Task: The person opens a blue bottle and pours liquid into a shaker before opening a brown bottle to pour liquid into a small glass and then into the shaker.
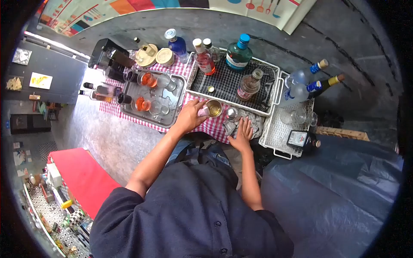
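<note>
My left hand point(189, 115) is wrapped round a small can point(210, 110) with a gold-coloured top, held over the red checked cloth point(193, 124). My right hand point(243, 135) lies with its fingers spread on a patterned grey cloth point(254, 122) at the table's front edge. Just left of its fingertips stands a shiny metal-topped item point(232, 114), which looks like a shaker or jar. Behind my hands, a white wire basket point(232, 102) holds a clear bottle point(249, 85), a pink bottle point(204, 59), a teal bottle point(239, 53) and a small cap point(210, 89).
On the left, a metal tray point(176, 107) bears glasses, some with red drink. A blue bottle point(177, 45) stands behind it. The right white basket point(275, 133) holds several glasses, clear bottles and a dark labelled bottle point(301, 139). Dark plastic sheeting point(335, 185) covers the right side.
</note>
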`<control>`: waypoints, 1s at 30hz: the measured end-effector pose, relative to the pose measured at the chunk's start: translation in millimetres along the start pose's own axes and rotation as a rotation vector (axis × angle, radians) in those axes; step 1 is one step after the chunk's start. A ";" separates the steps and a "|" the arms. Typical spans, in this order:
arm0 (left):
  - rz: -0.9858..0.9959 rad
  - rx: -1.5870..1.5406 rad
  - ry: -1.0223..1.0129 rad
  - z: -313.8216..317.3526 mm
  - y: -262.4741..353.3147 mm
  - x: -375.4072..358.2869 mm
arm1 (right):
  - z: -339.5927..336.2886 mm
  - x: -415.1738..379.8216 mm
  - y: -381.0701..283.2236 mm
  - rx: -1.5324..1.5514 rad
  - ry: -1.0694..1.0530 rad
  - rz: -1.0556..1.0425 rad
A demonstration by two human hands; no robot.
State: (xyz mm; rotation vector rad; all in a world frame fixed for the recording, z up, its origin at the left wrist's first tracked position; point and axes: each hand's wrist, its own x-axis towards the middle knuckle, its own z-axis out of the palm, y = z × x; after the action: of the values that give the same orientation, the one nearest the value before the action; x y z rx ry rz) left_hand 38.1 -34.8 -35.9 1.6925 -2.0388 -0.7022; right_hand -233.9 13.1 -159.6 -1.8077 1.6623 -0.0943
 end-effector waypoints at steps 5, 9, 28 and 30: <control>-0.126 -0.268 0.071 -4.0 -12.9 -14.4 | -1.2 0.8 -0.9 -0.026 -0.026 0.017; -0.191 -0.316 0.142 -1.4 -24.9 -30.6 | -1.6 2.3 -0.2 -0.049 -0.042 0.017; -0.267 -0.275 0.342 63.4 -71.8 -29.3 | -15.3 5.2 5.6 -0.059 -0.154 0.011; -0.270 -0.263 0.324 68.1 -73.0 -25.7 | -15.0 5.0 8.5 -0.058 -0.157 0.004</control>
State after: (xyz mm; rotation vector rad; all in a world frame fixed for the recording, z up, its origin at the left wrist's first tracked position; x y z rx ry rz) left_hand 59.6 -11.4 -134.0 1.8048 -1.4496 -0.6923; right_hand -247.4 2.6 -154.3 -1.8060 1.5718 0.0970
